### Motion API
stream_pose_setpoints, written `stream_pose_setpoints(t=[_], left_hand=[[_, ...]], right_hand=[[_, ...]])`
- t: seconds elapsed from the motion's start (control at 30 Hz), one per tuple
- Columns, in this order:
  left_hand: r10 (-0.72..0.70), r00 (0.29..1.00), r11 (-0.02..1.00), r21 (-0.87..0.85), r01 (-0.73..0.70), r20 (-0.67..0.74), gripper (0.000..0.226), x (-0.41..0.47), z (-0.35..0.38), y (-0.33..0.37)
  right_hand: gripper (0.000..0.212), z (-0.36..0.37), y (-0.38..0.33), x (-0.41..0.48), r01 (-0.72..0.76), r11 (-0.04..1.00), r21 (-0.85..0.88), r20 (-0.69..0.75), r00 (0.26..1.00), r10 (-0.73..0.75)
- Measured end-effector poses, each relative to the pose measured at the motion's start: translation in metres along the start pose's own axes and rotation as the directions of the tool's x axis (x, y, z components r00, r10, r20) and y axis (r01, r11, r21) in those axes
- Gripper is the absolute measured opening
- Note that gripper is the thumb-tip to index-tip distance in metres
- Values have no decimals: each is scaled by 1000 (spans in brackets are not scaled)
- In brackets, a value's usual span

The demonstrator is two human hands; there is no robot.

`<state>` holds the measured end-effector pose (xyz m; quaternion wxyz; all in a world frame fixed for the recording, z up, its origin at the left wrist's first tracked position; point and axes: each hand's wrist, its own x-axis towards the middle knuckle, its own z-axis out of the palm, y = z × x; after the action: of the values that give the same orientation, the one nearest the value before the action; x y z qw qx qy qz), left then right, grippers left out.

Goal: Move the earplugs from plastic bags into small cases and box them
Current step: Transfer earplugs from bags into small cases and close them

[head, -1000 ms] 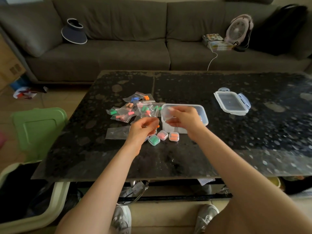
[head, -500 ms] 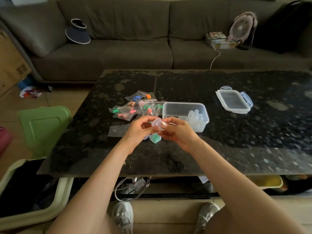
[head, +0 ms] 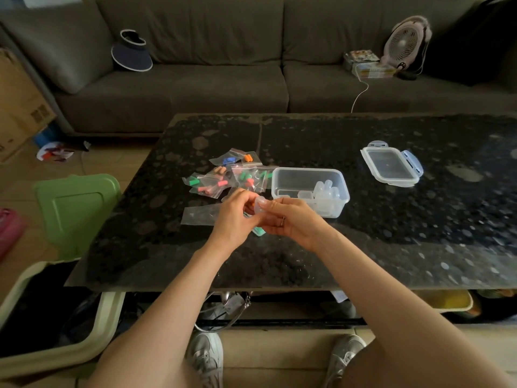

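Note:
My left hand [head: 235,217] and my right hand [head: 291,219] meet above the black table [head: 363,242], both gripping one small clear case [head: 259,204] between their fingertips. Whether it holds earplugs is unclear. A filled green case [head: 258,231] peeks out on the table beneath my hands. Behind them lies a heap of small plastic bags [head: 232,176] with coloured earplugs, and one flat empty bag [head: 198,218] lies to the left. The clear plastic box [head: 309,191] stands just right of the bags, with several empty clear cases inside.
The box's lid [head: 391,168] lies farther right on the table. A grey sofa [head: 223,79] with a visor cap [head: 131,53] and a fan [head: 407,42] runs behind the table. A green lid [head: 75,211] and a bin [head: 42,317] stand on the floor to the left.
My right hand drew back from the box with a clear case and met the left hand. Both hands now hold the case in front of the box.

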<state>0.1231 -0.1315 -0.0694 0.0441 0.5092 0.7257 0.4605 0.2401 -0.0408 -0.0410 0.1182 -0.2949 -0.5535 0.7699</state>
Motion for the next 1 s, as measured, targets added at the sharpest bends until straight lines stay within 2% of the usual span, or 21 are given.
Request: stream_pose_setpoints(t=[0.13, 0.27, 0.4, 0.5, 0.57, 0.7, 0.8, 0.87, 0.93, 1.0], left_hand=[[45, 999, 999, 22, -45, 25, 22, 0, 1, -2], [70, 996, 996, 61, -73, 48, 20, -2, 4, -5], [26, 999, 992, 126, -31, 35, 23, -2, 5, -9], [11, 1000, 986, 166, -15, 27, 30, -2, 2, -12], [3, 999, 982, 191, -10, 40, 35, -2, 0, -13], [33, 997, 978, 201, -47, 72, 37, -2, 1, -17], [-8, 991, 983, 181, -16, 133, 47, 0, 2, -18], [-26, 995, 985, 171, 9, 96, 39, 2, -1, -18], [-42, 998, 991, 127, 47, -35, 23, 4, -8, -18], [-126, 980, 991, 17, 131, -152, 15, 5, -15, -15]], right_hand=[[19, -3, 0, 3, -25, 1000, -1, -9, 1000, 25], [18, -2, 2, 4, -47, 998, -36, -96, 994, 44], [36, 2, 1, 3, -34, 999, -19, -191, 981, 30], [41, -3, -2, 4, -4, 1000, -18, -245, 970, -1], [36, -7, -3, 5, 12, 996, -89, -238, 971, -33], [25, -8, 0, 4, 32, 976, -214, -135, 989, -62], [17, -7, 0, 4, 75, 952, -297, -149, 981, -123], [9, -8, -1, 4, 157, 903, -399, -151, 961, -233], [9, -10, -2, 6, 227, 779, -584, -114, 928, -356], [9, -10, -1, 7, 234, 649, -724, -62, 915, -399]])
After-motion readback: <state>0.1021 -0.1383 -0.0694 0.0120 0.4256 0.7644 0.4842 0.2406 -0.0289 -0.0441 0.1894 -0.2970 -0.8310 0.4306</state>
